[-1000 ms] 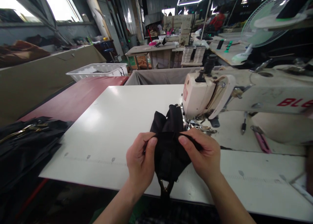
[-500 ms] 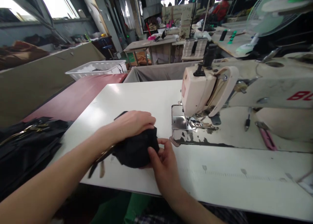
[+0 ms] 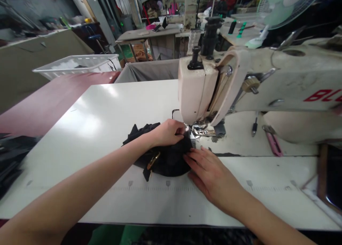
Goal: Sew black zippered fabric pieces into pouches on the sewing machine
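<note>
A bunched black fabric piece (image 3: 172,163) lies on the white sewing table, its right end against the needle area of the sewing machine (image 3: 196,92). A gold-coloured zipper (image 3: 153,161) shows on its near left side. My left hand (image 3: 169,132) is closed on the fabric's upper edge, just left of the metal presser foot (image 3: 204,131). Fingers stretched out, my right hand (image 3: 211,173) lies along the fabric's right edge, with the fingertips touching it. Whether the fabric is under the foot is hidden by my left hand.
Right of the needle lie a small dark-handled tool (image 3: 254,126) and pink-handled snips (image 3: 273,141). More black fabric (image 3: 16,163) is at the left edge. A white plastic basket (image 3: 80,65) stands behind the red surface (image 3: 64,90). A fan (image 3: 280,10) is at the back right.
Both hands and the black fabric have moved right, up to the machine's needle area. My right hand has gone from pinching the fabric to lying with fingers extended. The view has shifted right.
</note>
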Tool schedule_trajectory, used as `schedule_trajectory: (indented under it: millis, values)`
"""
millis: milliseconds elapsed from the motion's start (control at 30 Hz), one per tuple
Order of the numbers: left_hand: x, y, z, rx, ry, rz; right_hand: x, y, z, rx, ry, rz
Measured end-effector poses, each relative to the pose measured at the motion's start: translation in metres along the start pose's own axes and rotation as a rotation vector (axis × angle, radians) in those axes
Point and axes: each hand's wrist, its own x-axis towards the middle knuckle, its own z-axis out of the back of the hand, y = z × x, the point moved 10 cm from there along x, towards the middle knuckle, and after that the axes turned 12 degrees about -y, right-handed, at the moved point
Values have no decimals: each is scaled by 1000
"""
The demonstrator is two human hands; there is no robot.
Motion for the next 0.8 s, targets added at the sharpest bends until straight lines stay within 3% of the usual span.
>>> schedule_trajectory:
  millis: [267,800]
  values:
    - [25,26,-9,-36,-16,152,2,-22,-1,19,56,-36]
    - [36,18,-1,-31,16,115,0,-23,-2,31,83,-50]
